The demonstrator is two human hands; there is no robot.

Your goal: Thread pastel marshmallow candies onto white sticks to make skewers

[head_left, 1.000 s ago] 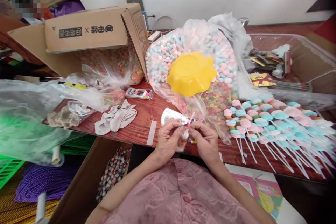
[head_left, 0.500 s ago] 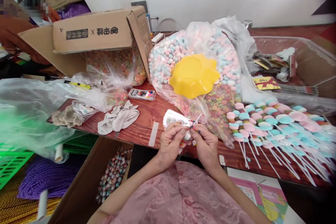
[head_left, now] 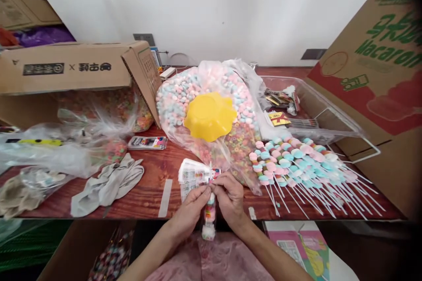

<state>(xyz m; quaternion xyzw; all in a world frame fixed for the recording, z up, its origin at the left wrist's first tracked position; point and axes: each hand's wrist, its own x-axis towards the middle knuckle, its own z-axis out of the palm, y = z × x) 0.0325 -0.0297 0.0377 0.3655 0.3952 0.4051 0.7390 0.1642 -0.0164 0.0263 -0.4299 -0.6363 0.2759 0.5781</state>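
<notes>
Reddish wood tabletop (head_left: 154, 169) meets a white wall (head_left: 198, 9); left hand (head_left: 194, 204) and right hand (head_left: 229, 195) pinch the wrapped candy skewer (head_left: 209, 213) at its neck, its body between them.

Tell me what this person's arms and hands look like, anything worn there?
The left hand and right hand are ungloved, and no watch or bracelet shows. The forearms are bare, with no sleeve in view. The pink top looks textured.

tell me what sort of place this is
Probably a small sweet-packing workshop: a large bag of pastel sweets, a pile of skewered sweets on white sticks, and a wrapped skewer pinched by the left hand and right hand.
</notes>
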